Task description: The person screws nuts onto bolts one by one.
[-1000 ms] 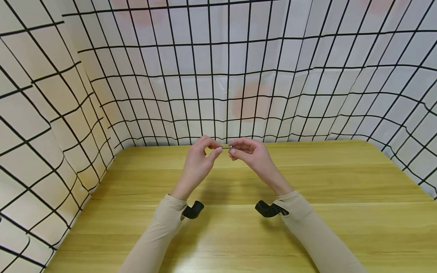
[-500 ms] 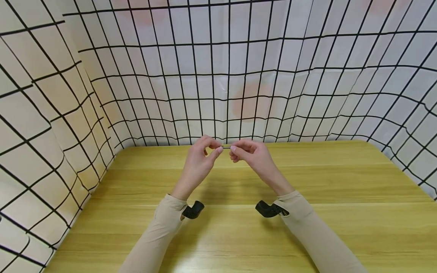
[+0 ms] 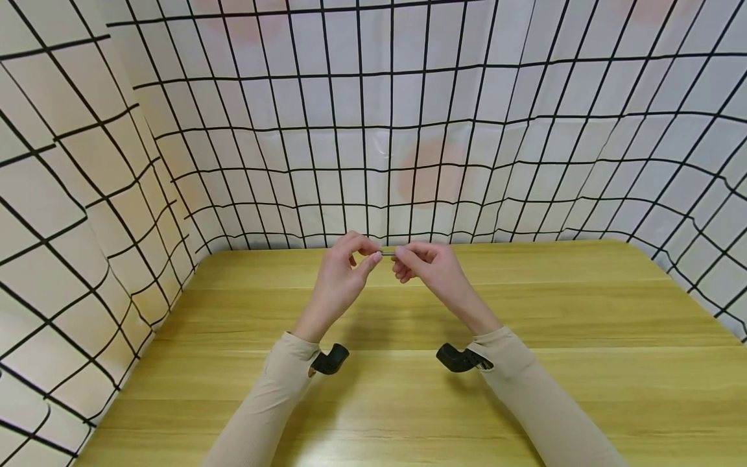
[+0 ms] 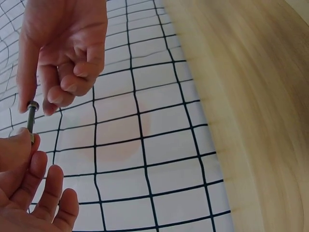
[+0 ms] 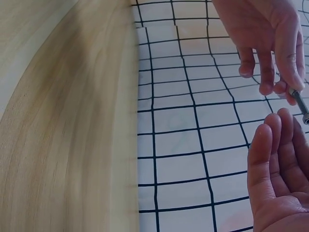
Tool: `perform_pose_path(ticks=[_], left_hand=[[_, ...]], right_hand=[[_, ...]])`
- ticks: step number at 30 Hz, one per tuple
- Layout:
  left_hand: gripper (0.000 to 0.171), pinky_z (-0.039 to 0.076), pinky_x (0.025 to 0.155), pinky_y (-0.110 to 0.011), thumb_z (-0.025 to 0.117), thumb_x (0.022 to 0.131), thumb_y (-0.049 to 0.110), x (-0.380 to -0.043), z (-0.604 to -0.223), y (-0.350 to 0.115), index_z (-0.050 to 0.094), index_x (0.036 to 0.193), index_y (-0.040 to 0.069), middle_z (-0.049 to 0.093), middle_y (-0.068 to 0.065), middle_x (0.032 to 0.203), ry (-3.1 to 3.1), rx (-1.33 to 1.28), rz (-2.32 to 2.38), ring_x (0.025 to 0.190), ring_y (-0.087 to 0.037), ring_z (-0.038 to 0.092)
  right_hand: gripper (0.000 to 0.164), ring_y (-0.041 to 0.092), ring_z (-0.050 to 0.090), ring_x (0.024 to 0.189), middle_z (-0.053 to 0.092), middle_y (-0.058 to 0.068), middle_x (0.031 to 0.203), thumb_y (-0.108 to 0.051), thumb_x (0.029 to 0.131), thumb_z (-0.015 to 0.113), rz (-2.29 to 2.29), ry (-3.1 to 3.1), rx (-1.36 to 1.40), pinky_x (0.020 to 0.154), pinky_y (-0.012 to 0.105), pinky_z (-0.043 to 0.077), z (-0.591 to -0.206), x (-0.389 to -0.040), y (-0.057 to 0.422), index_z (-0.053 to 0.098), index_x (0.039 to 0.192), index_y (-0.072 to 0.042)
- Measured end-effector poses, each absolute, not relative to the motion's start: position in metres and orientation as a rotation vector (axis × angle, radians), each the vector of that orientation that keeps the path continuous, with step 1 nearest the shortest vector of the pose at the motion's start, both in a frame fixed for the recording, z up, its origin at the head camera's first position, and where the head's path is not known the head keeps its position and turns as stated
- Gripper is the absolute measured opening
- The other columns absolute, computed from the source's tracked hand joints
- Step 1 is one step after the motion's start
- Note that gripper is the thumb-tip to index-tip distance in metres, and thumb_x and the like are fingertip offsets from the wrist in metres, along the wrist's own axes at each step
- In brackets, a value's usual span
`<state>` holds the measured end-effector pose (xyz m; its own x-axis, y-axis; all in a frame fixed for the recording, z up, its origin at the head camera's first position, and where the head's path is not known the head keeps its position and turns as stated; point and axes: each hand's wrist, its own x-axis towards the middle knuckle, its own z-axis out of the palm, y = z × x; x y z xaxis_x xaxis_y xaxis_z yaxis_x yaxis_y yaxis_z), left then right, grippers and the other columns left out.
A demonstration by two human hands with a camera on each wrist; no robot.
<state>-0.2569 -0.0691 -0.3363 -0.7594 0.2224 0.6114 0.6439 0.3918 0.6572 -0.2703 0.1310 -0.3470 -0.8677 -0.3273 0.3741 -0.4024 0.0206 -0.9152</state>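
A small metal bolt (image 3: pixel 388 253) is held level between both hands above the far part of the table. My left hand (image 3: pixel 344 269) pinches its threaded end between thumb and forefinger, where a brass-coloured nut (image 4: pixel 32 138) partly shows. My right hand (image 3: pixel 434 269) has its thumb and forefinger at the bolt head, its other fingers curled loosely below. The round head shows at the right fingertips in the left wrist view. In the right wrist view the bolt (image 5: pixel 300 103) slants down from the left fingertips, its head near the frame's edge.
The wooden table (image 3: pixel 385 402) spreads beneath both arms. White cloth with a black grid (image 3: pixel 373 149) hangs behind its far edge and along the sides. Black wrist mounts (image 3: pixel 331 359) poke out of the beige sleeves (image 3: pixel 537 389).
The right thumb has slid forward and up over the bolt head, which showed earlier, and the fingers beneath have dropped slightly. The left hand has stayed nearly still.
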Motion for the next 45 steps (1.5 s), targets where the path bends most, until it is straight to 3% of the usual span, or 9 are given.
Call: perform_pose_path(ticks=[5,14,18,26,35,39,45], left_hand=[[0.003,0.044,0.076,-0.046,0.068,0.094,0.010,-0.257,-0.337,-0.069,0.070,0.097,0.009,0.059,0.005,0.093,-2.227,-0.741,-1.331,0.091,-0.011,0.053],[0.003,0.044,0.076,-0.049,0.068,0.094,0.010,-0.258,-0.337,-0.068,0.070,0.096,0.009,0.060,0.003,0.092,-2.212,-0.720,-1.331,0.090,-0.014,0.054],[0.003,0.044,0.077,-0.052,0.068,0.094,0.010,-0.258,-0.337,-0.069,0.070,0.096,0.010,0.059,0.003,0.092,-2.215,-0.715,-1.342,0.089,-0.013,0.053],[0.004,0.044,0.076,-0.051,0.068,0.094,0.012,-0.258,-0.337,-0.069,0.070,0.096,0.010,0.059,0.004,0.092,-2.223,-0.721,-1.340,0.089,-0.012,0.053],[0.005,0.043,0.072,-0.035,0.070,0.093,0.013,-0.257,-0.336,-0.068,0.072,0.097,0.011,0.064,0.003,0.091,-2.243,-0.681,-1.360,0.087,-0.011,0.055],[0.006,0.042,0.071,-0.033,0.071,0.092,0.013,-0.256,-0.335,-0.068,0.072,0.097,0.011,0.066,0.003,0.090,-2.254,-0.660,-1.394,0.085,-0.010,0.056],[0.007,0.044,0.072,-0.033,0.073,0.090,0.013,-0.256,-0.335,-0.067,0.073,0.097,0.010,0.066,0.003,0.089,-2.247,-0.663,-1.450,0.084,-0.011,0.057]], right_hand=[[0.030,0.040,0.064,0.083,0.064,0.030,0.094,-0.026,0.100,0.060,1.997,-2.221,0.769,0.074,0.039,0.056,-0.348,-0.271,0.131,0.069,0.099,0.002],[0.030,0.029,0.063,0.093,0.067,0.015,0.108,-0.026,0.097,0.065,1.898,-2.257,0.748,0.076,0.038,0.054,-0.342,-0.267,0.134,0.063,0.121,-0.009],[0.026,0.026,0.062,0.100,0.065,0.015,0.115,-0.018,0.093,0.070,1.872,-2.249,0.763,0.079,0.036,0.053,-0.340,-0.266,0.135,0.064,0.118,-0.010],[0.022,0.028,0.062,0.095,0.064,0.020,0.108,-0.004,0.092,0.067,1.845,-2.253,0.778,0.082,0.036,0.053,-0.333,-0.259,0.132,0.063,0.111,0.005],[0.022,0.027,0.064,0.085,0.065,0.022,0.102,-0.008,0.096,0.063,1.865,-2.271,0.756,0.084,0.048,0.051,-0.320,-0.246,0.130,0.063,0.112,0.008],[0.018,0.023,0.064,0.081,0.067,0.018,0.092,-0.010,0.097,0.063,1.882,-2.242,0.756,0.079,0.042,0.054,-0.321,-0.247,0.130,0.066,0.106,0.005],[0.018,0.023,0.064,0.080,0.065,0.024,0.091,-0.013,0.098,0.062,1.916,-2.223,0.737,0.076,0.037,0.054,-0.334,-0.260,0.132,0.067,0.102,0.004]])
